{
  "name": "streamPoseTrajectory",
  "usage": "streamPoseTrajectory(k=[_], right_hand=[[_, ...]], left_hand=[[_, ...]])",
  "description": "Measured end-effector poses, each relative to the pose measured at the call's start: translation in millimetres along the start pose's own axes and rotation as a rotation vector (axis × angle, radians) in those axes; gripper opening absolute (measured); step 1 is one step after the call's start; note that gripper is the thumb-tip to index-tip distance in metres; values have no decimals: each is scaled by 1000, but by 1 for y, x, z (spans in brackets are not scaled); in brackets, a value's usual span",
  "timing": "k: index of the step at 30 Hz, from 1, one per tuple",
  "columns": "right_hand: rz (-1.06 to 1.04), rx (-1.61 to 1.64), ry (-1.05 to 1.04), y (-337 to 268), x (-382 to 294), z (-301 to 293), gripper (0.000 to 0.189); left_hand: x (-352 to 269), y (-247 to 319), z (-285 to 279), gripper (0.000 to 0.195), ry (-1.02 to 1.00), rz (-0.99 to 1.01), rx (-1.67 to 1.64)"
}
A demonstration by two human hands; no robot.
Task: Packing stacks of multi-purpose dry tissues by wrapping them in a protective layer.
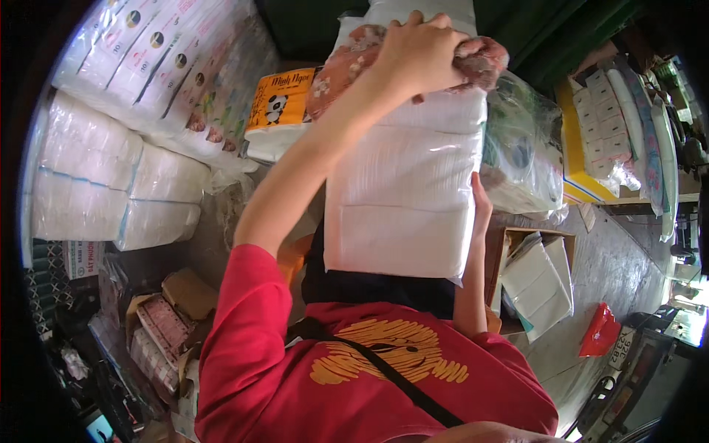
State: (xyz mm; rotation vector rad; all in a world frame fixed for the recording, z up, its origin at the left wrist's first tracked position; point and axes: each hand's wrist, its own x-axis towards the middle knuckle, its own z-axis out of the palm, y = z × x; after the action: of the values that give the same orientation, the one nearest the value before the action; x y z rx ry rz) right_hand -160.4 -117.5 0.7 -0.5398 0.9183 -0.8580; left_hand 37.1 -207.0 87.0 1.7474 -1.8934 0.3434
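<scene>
A tall block of white tissue packs [404, 238] in clear plastic stands upright before my red shirt, close to my lap. My left hand [424, 52] reaches across its upper part, fingers curled over a crumpled, fuzzy pinkish-brown cloth [481, 62]. More of this pinkish material, with pale patches, spreads to the left of the wrist over the pack. Low on the right side, my right hand [481, 202] holds the block's edge; its thumb side shows, while the other fingers are hidden behind.
Wrapped white bundles [83, 149] are stacked on the left, beside an orange tissue pack with a panda [282, 99]. At right stand a clear-wrapped bundle [520, 149], a cardboard box [562, 235] of flat white packs and a red plastic bag [600, 331]. An opened carton [135, 310] sits lower left.
</scene>
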Motion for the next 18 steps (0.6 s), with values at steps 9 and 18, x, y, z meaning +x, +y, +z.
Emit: streamPoseTrajectory(k=[9, 18], right_hand=[[-55, 107, -137, 11, 8, -16, 38], [-103, 4, 55, 19, 13, -14, 38]], left_hand=[[-46, -95, -48, 48, -45, 49, -5], [-166, -16, -49, 44, 351, -343, -330]])
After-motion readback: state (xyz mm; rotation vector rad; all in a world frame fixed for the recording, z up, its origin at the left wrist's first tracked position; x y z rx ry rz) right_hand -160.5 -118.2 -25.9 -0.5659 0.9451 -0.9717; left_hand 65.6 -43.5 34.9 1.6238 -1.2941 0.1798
